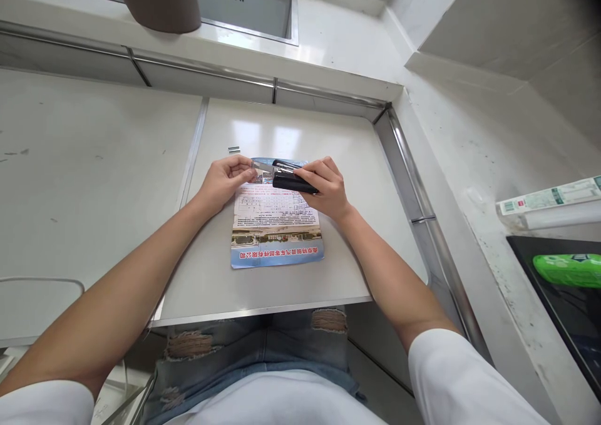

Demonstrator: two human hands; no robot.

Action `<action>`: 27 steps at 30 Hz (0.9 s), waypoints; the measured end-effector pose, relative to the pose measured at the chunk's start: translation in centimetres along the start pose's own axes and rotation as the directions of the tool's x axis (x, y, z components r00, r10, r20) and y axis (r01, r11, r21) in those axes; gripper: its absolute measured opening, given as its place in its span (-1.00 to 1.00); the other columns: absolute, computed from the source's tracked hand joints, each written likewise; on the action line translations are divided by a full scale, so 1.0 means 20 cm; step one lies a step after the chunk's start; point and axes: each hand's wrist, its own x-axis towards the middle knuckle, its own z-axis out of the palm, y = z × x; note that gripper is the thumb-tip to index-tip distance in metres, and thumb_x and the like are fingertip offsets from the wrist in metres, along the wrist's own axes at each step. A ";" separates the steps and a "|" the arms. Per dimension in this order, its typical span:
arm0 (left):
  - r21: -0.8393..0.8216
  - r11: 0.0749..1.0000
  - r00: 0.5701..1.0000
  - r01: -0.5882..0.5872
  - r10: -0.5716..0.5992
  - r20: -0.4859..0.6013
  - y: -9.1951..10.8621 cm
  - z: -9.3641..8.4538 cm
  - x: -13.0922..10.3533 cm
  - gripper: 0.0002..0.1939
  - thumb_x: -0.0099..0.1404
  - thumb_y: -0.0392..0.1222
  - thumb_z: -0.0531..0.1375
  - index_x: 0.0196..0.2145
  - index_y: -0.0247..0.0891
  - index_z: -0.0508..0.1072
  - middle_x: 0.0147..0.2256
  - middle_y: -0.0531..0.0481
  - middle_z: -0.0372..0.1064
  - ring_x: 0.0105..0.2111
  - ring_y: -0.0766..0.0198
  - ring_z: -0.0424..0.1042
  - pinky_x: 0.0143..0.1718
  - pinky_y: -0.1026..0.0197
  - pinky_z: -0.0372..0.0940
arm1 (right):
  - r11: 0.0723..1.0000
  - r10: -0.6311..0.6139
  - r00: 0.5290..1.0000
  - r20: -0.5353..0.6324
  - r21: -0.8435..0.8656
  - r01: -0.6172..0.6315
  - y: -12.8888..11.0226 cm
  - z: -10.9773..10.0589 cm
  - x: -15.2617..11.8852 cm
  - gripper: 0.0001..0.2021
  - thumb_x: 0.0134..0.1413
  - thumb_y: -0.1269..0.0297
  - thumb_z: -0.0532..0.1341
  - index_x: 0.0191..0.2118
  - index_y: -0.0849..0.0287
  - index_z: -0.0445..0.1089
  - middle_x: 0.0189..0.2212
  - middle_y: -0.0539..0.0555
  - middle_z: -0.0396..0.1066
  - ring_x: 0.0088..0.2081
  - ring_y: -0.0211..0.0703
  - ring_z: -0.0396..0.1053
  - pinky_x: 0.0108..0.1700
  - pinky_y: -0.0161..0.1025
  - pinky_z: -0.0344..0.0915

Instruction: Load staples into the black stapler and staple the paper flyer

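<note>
A black stapler [292, 179] is held in my right hand [326, 189] over the far part of a printed leaflet [277, 225]. A silvery metal part sticks out of the stapler to the left, toward my left hand [230, 179]. The fingers of my left hand are pinched together at the tip of that part; what exactly they grip is too small to tell. Lying on the white table, the leaflet shows red lettering and a picture band along its near edge. Two small staple strips [233, 150] rest just beyond my left hand.
Past the white table [201, 293] is a counter with a sink [244, 9] and a brown container [162, 2]. On the right-hand counter are a long box [554, 198] and a green packet [568, 270] on a black surface. Metal rails border the table.
</note>
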 end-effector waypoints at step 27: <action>-0.313 0.900 0.911 0.302 -0.176 0.373 0.00 -0.05 0.01 -0.59 0.34 0.02 0.41 0.03 -0.27 0.65 0.01 -0.31 0.60 0.12 -0.10 0.56 0.18 -0.03 0.50 | 0.997 0.061 0.922 0.383 0.030 -0.078 -0.07 0.01 -0.01 -0.67 0.47 0.05 0.18 0.25 -0.25 0.39 0.03 0.04 0.50 0.07 0.04 0.44 0.17 0.09 0.41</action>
